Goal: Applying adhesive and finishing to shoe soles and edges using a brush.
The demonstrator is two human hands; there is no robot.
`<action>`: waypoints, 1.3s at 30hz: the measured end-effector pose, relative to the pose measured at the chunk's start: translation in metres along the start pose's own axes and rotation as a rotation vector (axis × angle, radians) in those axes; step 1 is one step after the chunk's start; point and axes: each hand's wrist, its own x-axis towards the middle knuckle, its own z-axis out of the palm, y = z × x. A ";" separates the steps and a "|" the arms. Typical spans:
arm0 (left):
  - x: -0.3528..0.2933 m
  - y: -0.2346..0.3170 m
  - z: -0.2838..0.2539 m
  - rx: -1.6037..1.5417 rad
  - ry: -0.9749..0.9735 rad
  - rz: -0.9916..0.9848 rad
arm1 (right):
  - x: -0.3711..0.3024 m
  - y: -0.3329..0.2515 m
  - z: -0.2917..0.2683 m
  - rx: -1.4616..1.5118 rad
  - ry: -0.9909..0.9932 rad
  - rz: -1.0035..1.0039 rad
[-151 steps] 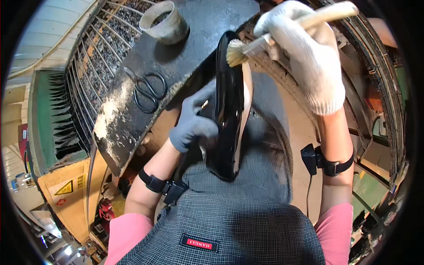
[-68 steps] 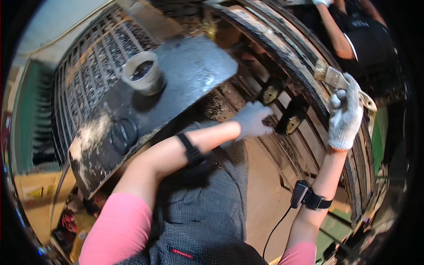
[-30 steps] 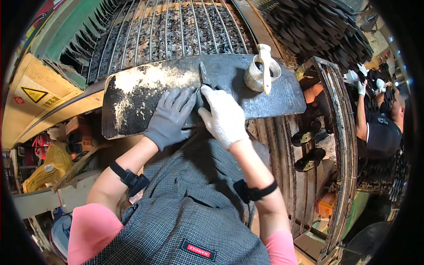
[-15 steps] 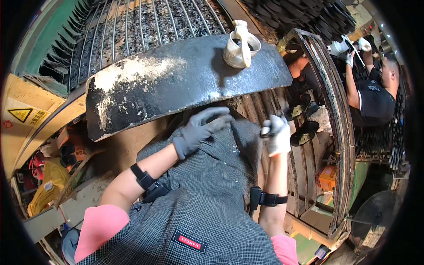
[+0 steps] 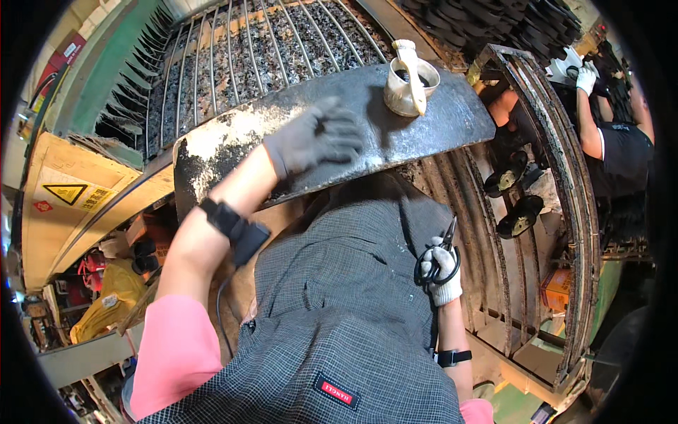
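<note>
My left hand, in a grey glove, reaches over the curved black board with its fingers apart and nothing in them. Whether it touches the board is hard to tell. In a white glove, my right hand is closed around the black looped handles of a pair of scissors. Their blades point up and away from me, beside my dark checked apron. On the right part of the board stands a whitish, stained cup with dark contents. A pale handle-like piece lies across it.
Behind the board, metal bars run over a dark speckled bed. A rusty metal rack rises at the right, with black soles on its rails. Beyond it a co-worker in black handles something. A yellow bag lies lower left.
My left hand has moved from above my lap up over the board. The right hand has come down and nearer me, and the scissors now show clearly. The view has shifted slightly.
</note>
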 end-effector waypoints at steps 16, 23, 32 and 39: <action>-0.014 -0.196 0.053 -0.501 -0.239 -0.149 | -0.032 0.006 0.038 -0.506 0.167 -0.362; -0.011 -0.189 0.054 -0.673 -0.160 -0.173 | -0.032 0.007 0.028 -1.320 0.102 -0.831; -0.017 -0.182 0.057 -0.665 -0.100 -0.128 | -0.024 0.009 0.025 -1.205 0.156 -0.710; -0.008 -0.180 0.048 -0.460 -0.265 -0.381 | -0.018 0.009 0.024 -1.233 0.077 -0.784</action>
